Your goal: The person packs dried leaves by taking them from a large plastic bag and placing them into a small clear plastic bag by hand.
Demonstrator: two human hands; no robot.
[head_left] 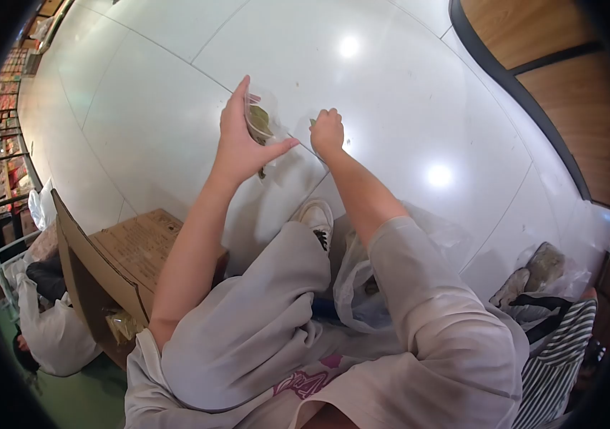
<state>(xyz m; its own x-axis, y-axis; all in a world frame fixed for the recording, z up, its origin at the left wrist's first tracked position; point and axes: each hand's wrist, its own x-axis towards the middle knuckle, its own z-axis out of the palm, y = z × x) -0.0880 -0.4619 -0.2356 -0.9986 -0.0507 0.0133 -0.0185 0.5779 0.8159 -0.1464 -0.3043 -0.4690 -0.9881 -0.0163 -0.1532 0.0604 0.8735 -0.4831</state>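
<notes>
My left hand [239, 143] grips a clear plastic container [267, 107], thumb on the near side and fingers along the left. Inside it lie greenish-brown, leaf-like pieces [259, 121]; their exact kind is hard to make out. To the right of the container, a short way apart from it, is my right hand [328, 134] with its fingers curled together. A small green piece [312, 122], perhaps leaf, pokes out at those fingertips. Both hands are above the pale tiled floor [362, 86], in front of my bent knees and one white shoe [315, 216].
An open cardboard box [137, 243] stands by my left arm. A clear plastic bag [353, 286] lies beside my right leg. White bags [58, 325] and stocked shelves [8, 129] are at left. A striped bag [559, 365] and a wood-panelled counter [534, 32] are at right.
</notes>
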